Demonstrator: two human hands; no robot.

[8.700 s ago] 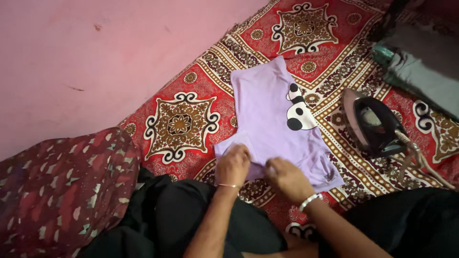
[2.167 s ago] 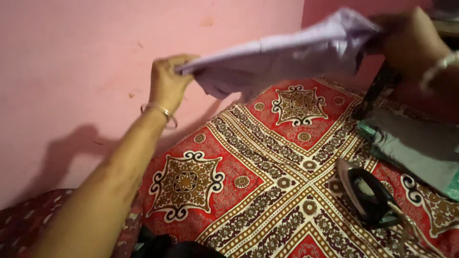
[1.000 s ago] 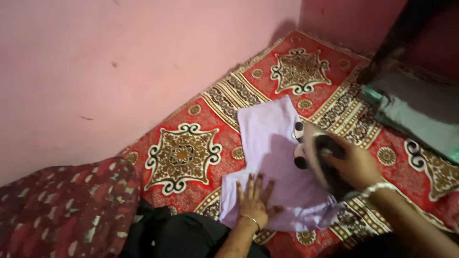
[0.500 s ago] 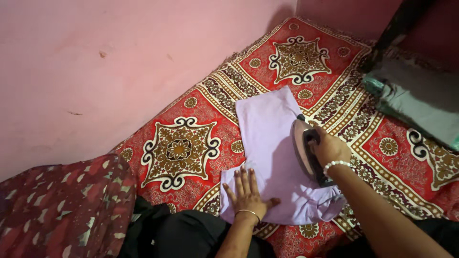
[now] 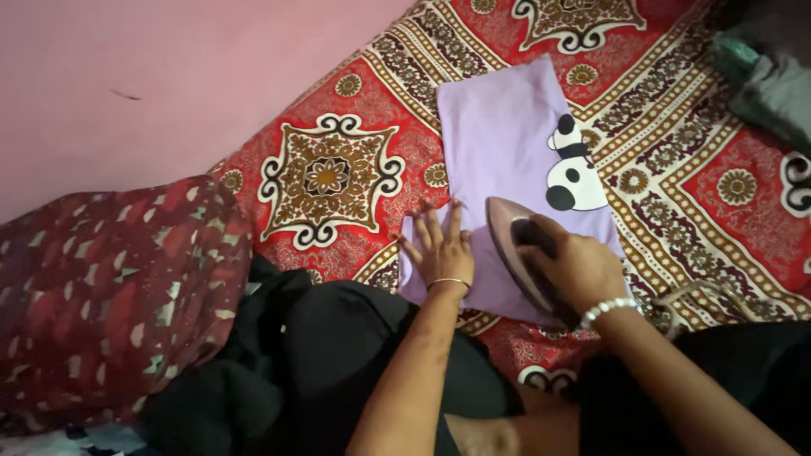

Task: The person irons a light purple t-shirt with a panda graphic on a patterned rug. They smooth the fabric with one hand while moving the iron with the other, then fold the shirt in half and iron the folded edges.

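At the bottom of the frame sit the person's legs in black cloth (image 5: 338, 371), and both forearms reach up from there toward the middle. The right hand (image 5: 579, 270), with a white bead bracelet (image 5: 610, 311) at the wrist, is wrapped around the dark handle of a clothes iron (image 5: 519, 257), fingers curled tight over it; the iron's pointed nose aims toward the upper left, and its sole rests on the lower part of a lilac garment (image 5: 503, 160). Just left of the iron, the left hand (image 5: 439, 249) lies flat on the garment's lower left edge, fingers spread straight and grasping nothing, a thin bangle (image 5: 448, 283) round the wrist. The garment is spread out flat in the centre of the frame, running from the hands toward the top, with a black-and-white panda print (image 5: 570, 165) on its right side, just above the iron. It lies on a red patterned cloth (image 5: 338, 169) with brown and cream medallions, which covers the surface from the centre to the right edge. At the lower left is a dark red cushion (image 5: 101, 295) with pale flecks. In the upper right corner lies a heap of grey-green fabric (image 5: 769, 76). A pink wall (image 5: 127, 84) fills the upper left.
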